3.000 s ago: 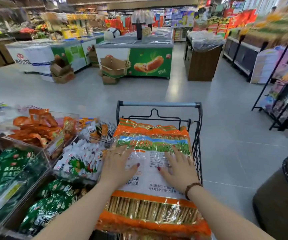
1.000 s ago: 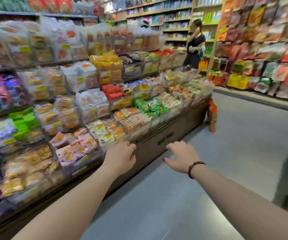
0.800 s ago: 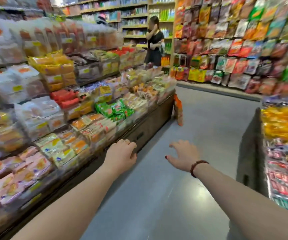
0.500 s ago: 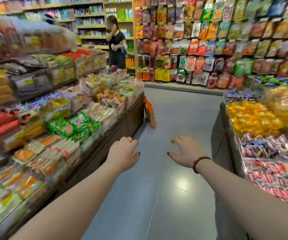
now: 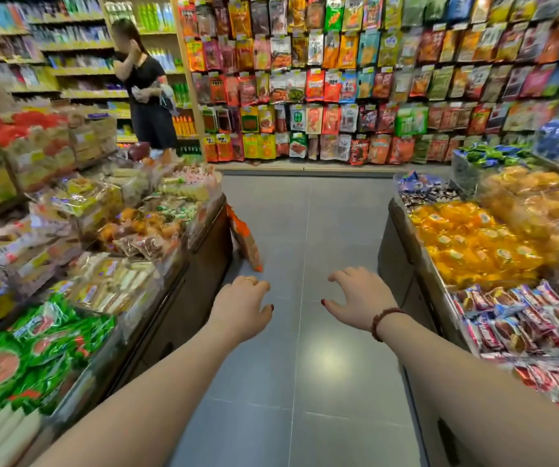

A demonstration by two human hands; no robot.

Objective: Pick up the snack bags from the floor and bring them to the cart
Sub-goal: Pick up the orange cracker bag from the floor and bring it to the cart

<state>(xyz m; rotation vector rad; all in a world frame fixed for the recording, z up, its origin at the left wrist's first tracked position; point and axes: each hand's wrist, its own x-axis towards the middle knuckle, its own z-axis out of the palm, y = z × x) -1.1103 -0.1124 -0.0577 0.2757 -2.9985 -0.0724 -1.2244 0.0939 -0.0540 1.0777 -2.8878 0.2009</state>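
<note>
An orange snack bag (image 5: 245,238) stands on the grey floor, leaning against the end of the left display counter (image 5: 204,251). Both my arms reach forward over the aisle. My left hand (image 5: 241,306) hovers with its fingers loosely curled and holds nothing, a little nearer me than the bag. My right hand (image 5: 355,294) is spread with relaxed fingers, empty, to the right of the bag. The cart is out of view.
Snack bins line the left counter, and a second counter (image 5: 402,264) with yellow and red packets stands on the right. The grey tiled aisle (image 5: 305,210) runs between them to a wall of hanging bags (image 5: 338,79). A person in black (image 5: 148,92) stands at the far left.
The view has swung from the cart, where both hands pressed a snack bag, round to the aisle. Both hands are now empty and the orange bag on the floor is nearer.
</note>
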